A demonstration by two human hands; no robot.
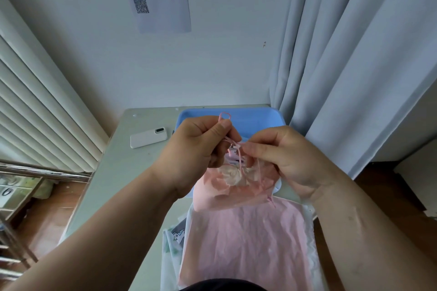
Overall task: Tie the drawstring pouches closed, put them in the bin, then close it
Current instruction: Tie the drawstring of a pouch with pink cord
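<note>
**Above the blue bin (260,117), mid-knot on the pink pouch (224,188)**

Held up over the bin, at the far end of the table (106,184), the pouch hangs bunched below my hands. My left hand (196,146) pinches one strand of the drawstring (239,160) between thumb and forefinger, with a small loop (225,114) poking up past the thumb. My right hand (290,158) pinches the other strand just beside what looks like a half-formed knot (237,147) at the pouch's neck.

To do this well, I'd cinch the neck fully first, then pull both strands apart evenly so the knot seats against the gathered fabric. Thin cord slips, so the pinches should sit close to the knot.

My hands cover most of the knot, so I cannot tell whether it is a plain crossing or a bow. Hands and pouch screen the bin's inside, and I see no lid. Nearer me lies a stack of flat pouches (246,250), pink on top; how many are beneath is unclear. A white phone (148,137) lies on the table to the left.
</note>
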